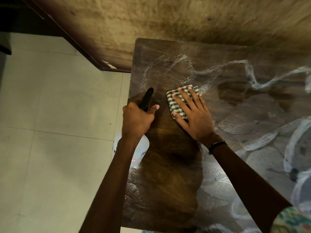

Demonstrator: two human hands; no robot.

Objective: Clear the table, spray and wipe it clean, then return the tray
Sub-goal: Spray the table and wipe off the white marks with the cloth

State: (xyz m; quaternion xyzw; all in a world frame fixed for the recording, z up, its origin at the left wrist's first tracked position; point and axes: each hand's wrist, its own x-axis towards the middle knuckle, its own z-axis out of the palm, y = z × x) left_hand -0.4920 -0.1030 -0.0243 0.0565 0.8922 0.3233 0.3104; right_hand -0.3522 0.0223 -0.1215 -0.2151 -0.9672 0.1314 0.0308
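nearest me: patterned sleeve (293, 219) at bottom right, both forearms reaching out over the table (165, 190). dark wood top, glossy, wet swirl marks across most of the right side. no dishes or tray anywhere in view, so i read clearing as done and we're mid spray-and-wipe. tray return is not yet done.

left hand (137, 117) is clenched round the neck of the spray bottle (134, 150), thumb out toward the table. black nozzle points away from me, over the table's left edge. the white translucent body hangs below the hand, mostly off the edge above the floor tiles (50, 106). can't see the fill level, so weight is a guess. rigid plastic, probably slick if wet. the neck under the trigger head is the right place to hold it, and that's where it's held.

right hand (190, 113) lies flat, fingers spread and straight, pressing the checked cloth (181, 100) onto the table just beside the nozzle. beaded bracelet (217, 145) on that wrist. cloth is folded into a small pad, soft and likely damp. it'll bunch or unfold if dragged by one corner, so a flat palm over the middle works best. wet gloss means it should slide easily.

beyond the cloth: white foam streaks (249, 71) curl over the far part of the top, not wiped yet. past that, a mottled tan wall (168, 19), which the table's far edge meets.
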